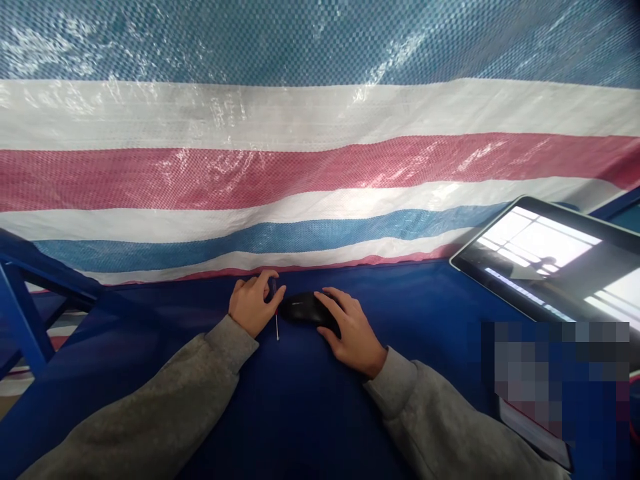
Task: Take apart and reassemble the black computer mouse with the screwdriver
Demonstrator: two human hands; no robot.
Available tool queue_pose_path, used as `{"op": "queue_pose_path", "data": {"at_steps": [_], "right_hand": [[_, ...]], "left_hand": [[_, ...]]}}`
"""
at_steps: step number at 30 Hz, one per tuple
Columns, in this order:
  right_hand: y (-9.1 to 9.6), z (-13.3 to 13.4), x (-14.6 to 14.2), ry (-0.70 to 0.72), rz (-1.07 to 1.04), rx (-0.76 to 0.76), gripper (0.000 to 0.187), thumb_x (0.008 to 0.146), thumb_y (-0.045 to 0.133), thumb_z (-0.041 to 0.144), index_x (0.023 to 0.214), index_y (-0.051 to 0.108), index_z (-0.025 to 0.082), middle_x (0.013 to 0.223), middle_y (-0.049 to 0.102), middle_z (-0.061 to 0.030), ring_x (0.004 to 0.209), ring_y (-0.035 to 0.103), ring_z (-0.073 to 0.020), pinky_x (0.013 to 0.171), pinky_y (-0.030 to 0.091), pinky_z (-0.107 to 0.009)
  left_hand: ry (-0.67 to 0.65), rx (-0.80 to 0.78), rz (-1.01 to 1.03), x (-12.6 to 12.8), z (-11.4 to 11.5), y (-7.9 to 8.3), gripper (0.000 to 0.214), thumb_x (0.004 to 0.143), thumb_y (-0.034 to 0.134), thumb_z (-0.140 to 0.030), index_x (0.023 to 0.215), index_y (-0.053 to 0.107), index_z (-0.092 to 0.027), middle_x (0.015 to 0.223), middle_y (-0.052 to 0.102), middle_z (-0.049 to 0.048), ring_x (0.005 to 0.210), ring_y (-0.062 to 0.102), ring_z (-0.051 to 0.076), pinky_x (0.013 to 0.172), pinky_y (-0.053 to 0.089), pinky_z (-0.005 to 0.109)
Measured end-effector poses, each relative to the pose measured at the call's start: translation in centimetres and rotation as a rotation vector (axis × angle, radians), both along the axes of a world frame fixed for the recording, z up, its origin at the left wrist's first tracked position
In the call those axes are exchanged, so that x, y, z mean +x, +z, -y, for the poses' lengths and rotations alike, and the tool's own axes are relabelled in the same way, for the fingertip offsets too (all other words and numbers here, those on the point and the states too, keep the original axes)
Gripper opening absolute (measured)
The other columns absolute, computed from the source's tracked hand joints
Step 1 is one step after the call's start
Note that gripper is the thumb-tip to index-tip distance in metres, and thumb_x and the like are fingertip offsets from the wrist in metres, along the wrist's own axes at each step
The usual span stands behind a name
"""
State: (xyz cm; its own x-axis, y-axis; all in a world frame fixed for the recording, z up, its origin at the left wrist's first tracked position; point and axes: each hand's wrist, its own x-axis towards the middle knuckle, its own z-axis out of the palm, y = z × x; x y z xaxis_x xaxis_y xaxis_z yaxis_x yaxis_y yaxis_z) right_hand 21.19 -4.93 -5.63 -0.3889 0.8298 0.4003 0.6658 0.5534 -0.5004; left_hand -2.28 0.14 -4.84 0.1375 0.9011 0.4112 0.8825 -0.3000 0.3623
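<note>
A small screwdriver [277, 327] with a thin metal shaft points toward me, its clear handle partly hidden by my left hand [254, 301]. The thumb and index finger of that hand curl around the handle. Just to the right lies a black computer mouse [301, 307] on the blue table [300, 413]. My right hand [353, 330] grips the mouse's right end, with the thumb on the near side and the fingers over the far side. The mouse and the screwdriver are very close together; whether they touch I cannot tell.
A tablet-like screen [545, 260] with window reflections lies at the right. Below it, a book-like object [533, 433] is partly covered by a pixelated patch. A striped plastic sheet [300, 173] hangs behind the table. At the left stands a blue metal frame [25, 313].
</note>
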Motion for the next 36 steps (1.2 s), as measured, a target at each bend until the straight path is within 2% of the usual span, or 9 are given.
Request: {"op": "queue_pose_path", "data": {"at_steps": [4, 8, 10, 15, 22, 25, 28, 33, 36], "right_hand": [[0.15, 0.03, 0.08, -0.014, -0.042, -0.012, 0.055, 0.085, 0.059, 0.019, 0.138, 0.045, 0.022, 0.132, 0.054, -0.0126, 0.12, 0.053, -0.03, 0.099, 0.046, -0.05], [0.45, 0.07, 0.08, -0.08, -0.107, -0.015, 0.042, 0.094, 0.055, 0.031, 0.135, 0.049, 0.022, 0.125, 0.061, -0.0101, 0.11, 0.059, -0.0258, 0.095, 0.048, -0.044], [0.53, 0.05, 0.04, -0.118, -0.146, -0.009, 0.038, 0.097, 0.051, 0.034, 0.132, 0.051, 0.021, 0.12, 0.064, -0.0089, 0.105, 0.061, -0.0237, 0.093, 0.05, -0.041], [0.23, -0.32, -0.03, -0.135, -0.277, 0.008, 0.033, 0.099, 0.046, 0.031, 0.129, 0.055, 0.02, 0.107, 0.066, -0.0076, 0.097, 0.065, -0.0205, 0.089, 0.053, -0.036], [-0.08, -0.49, 0.0, -0.192, -0.223, -0.003, 0.038, 0.097, 0.049, 0.034, 0.133, 0.053, 0.023, 0.12, 0.057, -0.0111, 0.101, 0.062, -0.0229, 0.09, 0.055, -0.04], [-0.14, -0.3, -0.04, -0.188, -0.112, 0.036, 0.046, 0.091, 0.059, 0.041, 0.134, 0.053, 0.024, 0.135, 0.046, -0.0134, 0.107, 0.058, -0.0267, 0.095, 0.052, -0.047], [-0.31, -0.25, -0.07, -0.162, -0.031, 0.084, 0.047, 0.089, 0.061, 0.04, 0.134, 0.054, 0.026, 0.138, 0.043, -0.0136, 0.111, 0.054, -0.0298, 0.096, 0.048, -0.053], [-0.21, -0.23, -0.13, -0.193, -0.025, 0.115, 0.041, 0.092, 0.057, 0.034, 0.131, 0.056, 0.024, 0.132, 0.048, -0.0143, 0.105, 0.055, -0.0287, 0.092, 0.048, -0.052], [0.41, 0.18, -0.23, -0.209, -0.094, 0.194, 0.045, 0.092, 0.056, 0.034, 0.135, 0.052, 0.021, 0.132, 0.047, -0.016, 0.106, 0.054, -0.0289, 0.09, 0.048, -0.049]], "left_hand": [[-0.018, 0.109, -0.042, 0.18, 0.23, 0.06, 0.02, 0.09, 0.053, -0.035, 0.102, 0.06, -0.022, 0.087, 0.065, 0.0044, 0.082, 0.062, 0.022, 0.076, 0.039, 0.037], [0.004, 0.051, -0.089, 0.2, 0.24, 0.02, 0.024, 0.089, 0.052, -0.034, 0.109, 0.058, -0.022, 0.106, 0.065, 0.009, 0.092, 0.063, 0.027, 0.079, 0.039, 0.04], [0.027, 0.013, -0.113, 0.17, 0.16, -0.01, 0.027, 0.089, 0.051, -0.036, 0.11, 0.057, -0.021, 0.101, 0.066, 0.0089, 0.087, 0.063, 0.027, 0.078, 0.039, 0.04], [0.023, -0.067, -0.149, 0.07, -0.01, -0.06, 0.026, 0.089, 0.049, -0.033, 0.11, 0.059, -0.021, 0.062, 0.06, -0.0011, 0.067, 0.062, 0.022, 0.072, 0.039, 0.037], [0.013, -0.059, -0.093, 0.09, 0.0, 0.02, 0.031, 0.086, 0.049, -0.028, 0.111, 0.064, -0.022, 0.065, 0.064, -0.0002, 0.063, 0.062, 0.019, 0.072, 0.04, 0.036], [0.016, -0.076, 0.018, 0.04, 0.05, 0.24, 0.032, 0.086, 0.049, -0.029, 0.113, 0.064, -0.022, 0.066, 0.064, -0.0009, 0.062, 0.062, 0.019, 0.073, 0.041, 0.036], [0.009, -0.018, 0.173, -0.15, 0.06, 0.54, 0.029, 0.087, 0.051, -0.031, 0.111, 0.064, -0.022, 0.066, 0.064, -0.0018, 0.063, 0.062, 0.018, 0.075, 0.044, 0.036], [-0.041, 0.111, 0.552, -0.28, 0.17, 0.82, 0.03, 0.086, 0.06, -0.032, 0.114, 0.062, -0.019, 0.071, 0.064, -0.0016, 0.071, 0.064, 0.017, 0.084, 0.048, 0.036], [-0.07, 0.171, 0.845, 0.32, 0.67, 0.75, 0.034, 0.084, 0.066, -0.031, 0.114, 0.059, -0.018, 0.072, 0.062, -0.0017, 0.066, 0.062, 0.014, 0.079, 0.052, 0.033]]}}
